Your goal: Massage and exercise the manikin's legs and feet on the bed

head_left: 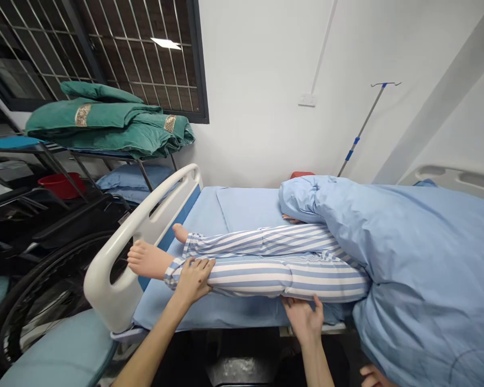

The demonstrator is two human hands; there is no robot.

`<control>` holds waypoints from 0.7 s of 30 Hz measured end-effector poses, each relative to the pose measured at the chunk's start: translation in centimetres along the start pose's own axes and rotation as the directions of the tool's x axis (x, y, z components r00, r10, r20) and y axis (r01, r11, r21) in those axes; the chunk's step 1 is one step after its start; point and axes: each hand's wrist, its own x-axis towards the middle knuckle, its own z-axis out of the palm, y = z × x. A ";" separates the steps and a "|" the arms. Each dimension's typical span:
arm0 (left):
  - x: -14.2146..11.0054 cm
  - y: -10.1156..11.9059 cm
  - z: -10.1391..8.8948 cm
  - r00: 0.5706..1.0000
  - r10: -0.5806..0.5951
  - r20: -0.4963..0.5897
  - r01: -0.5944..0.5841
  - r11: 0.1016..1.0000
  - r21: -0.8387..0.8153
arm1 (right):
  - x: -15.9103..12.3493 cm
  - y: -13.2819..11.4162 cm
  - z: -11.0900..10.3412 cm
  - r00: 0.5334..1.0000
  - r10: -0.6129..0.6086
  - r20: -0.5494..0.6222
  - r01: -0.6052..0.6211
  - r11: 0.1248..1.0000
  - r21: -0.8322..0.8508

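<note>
A manikin lies on a hospital bed (pixel 242 314) in blue-and-white striped trousers (pixel 274 258), bare feet (pixel 147 258) against the white footboard (pixel 116 252). My left hand (pixel 193 277) rests flat on the near leg's ankle, fingers spread. My right hand (pixel 304 317) slips under the near thigh at the mattress edge, fingers apart and partly hidden beneath the leg. A light blue quilt (pixel 419 252) is pulled back over the manikin's upper body.
A wheelchair (pixel 44 269) stands left of the footboard. Folded green blankets (pixel 108 121) lie on a rack above a red basin (pixel 60 185). An IV pole (pixel 363 126) leans by the white wall. Another person's hand (pixel 373 376) shows at the bottom right.
</note>
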 end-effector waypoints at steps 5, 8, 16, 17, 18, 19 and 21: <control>-1.5 -2.7 1.6 0.995 -0.004 0.101 -0.004 0.997 0.077 | 1.4 1.6 -2.5 0.998 0.036 -0.055 -0.036 0.999 0.002; -1.9 -3.1 3.4 0.993 -0.011 0.121 0.000 0.996 0.093 | 1.9 2.3 -3.2 0.991 0.049 -0.123 -0.050 0.999 -0.003; -2.4 -1.1 9.0 0.975 -0.129 0.182 0.121 0.991 0.056 | 0.5 3.0 -4.8 0.971 -0.008 -0.240 -0.066 0.953 -0.297; -2.4 -0.8 9.5 0.975 -0.138 0.173 0.131 0.990 0.051 | -0.1 3.0 -5.0 0.963 -0.039 -0.265 -0.065 0.926 -0.372; -2.5 -0.5 9.8 0.976 -0.144 0.161 0.138 0.989 0.051 | -0.8 3.2 -5.0 0.954 -0.077 -0.289 -0.063 0.893 -0.445; -2.5 -0.2 10.0 0.977 -0.149 0.150 0.143 0.988 0.053 | -1.6 3.5 -4.7 0.945 -0.115 -0.307 -0.062 0.858 -0.510; -2.5 0.1 10.1 0.978 -0.159 0.131 0.153 0.987 0.054 | -3.5 4.8 -3.0 0.938 -0.161 -0.308 -0.059 0.799 -0.598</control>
